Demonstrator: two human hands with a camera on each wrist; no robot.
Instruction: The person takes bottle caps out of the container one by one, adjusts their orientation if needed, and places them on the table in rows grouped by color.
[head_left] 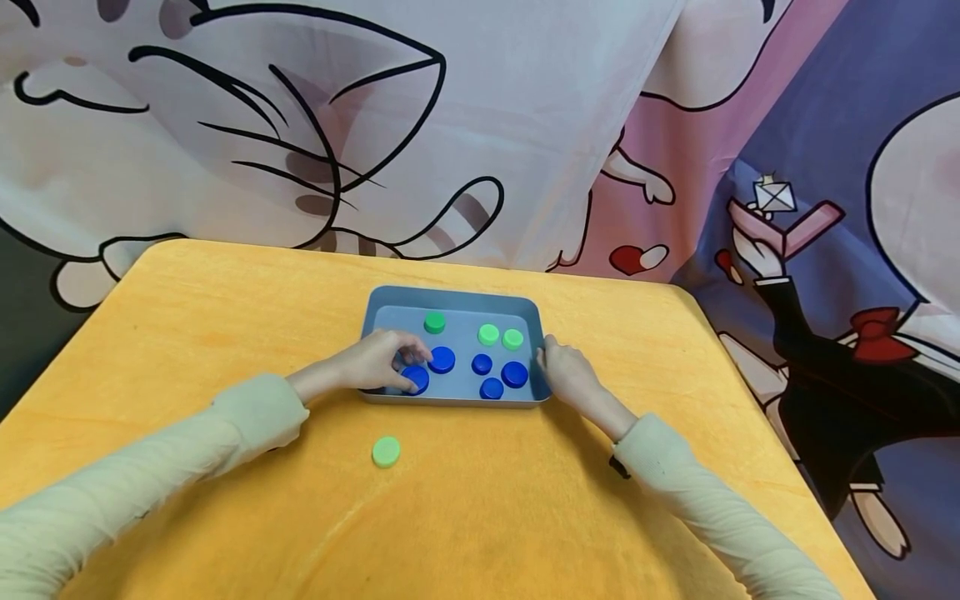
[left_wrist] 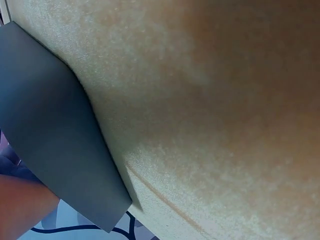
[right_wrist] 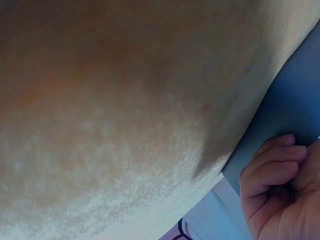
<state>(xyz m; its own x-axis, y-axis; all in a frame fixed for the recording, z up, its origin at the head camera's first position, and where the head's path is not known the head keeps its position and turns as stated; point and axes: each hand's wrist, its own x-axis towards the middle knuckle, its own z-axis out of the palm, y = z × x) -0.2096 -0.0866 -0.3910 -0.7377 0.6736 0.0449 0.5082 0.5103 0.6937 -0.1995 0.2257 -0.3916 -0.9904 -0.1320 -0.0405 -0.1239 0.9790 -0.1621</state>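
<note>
A shallow grey-blue tray (head_left: 457,403) holds several round plastic caps. My left hand (head_left: 372,360) reaches over the tray's left side, its thumb and curled fingers about a large blue cap (head_left: 416,379) at the near left corner. Just beyond that cap lies another large blue cap (head_left: 442,360), close to the fingertips. My right hand (head_left: 567,371) grips the tray's right wall. In the right wrist view, the curled fingers of the right hand (right_wrist: 272,182) lie against the tray wall (right_wrist: 285,115); the thumb is mostly out of sight.
Further right in the tray are blue caps (head_left: 514,374) and two light green caps (head_left: 489,334); a darker green cap (head_left: 435,322) lies near its back wall. One light green cap (head_left: 386,452) lies on the yellow table (head_left: 480,517) before the tray. A cartoon-printed cloth (head_left: 525,125) hangs behind.
</note>
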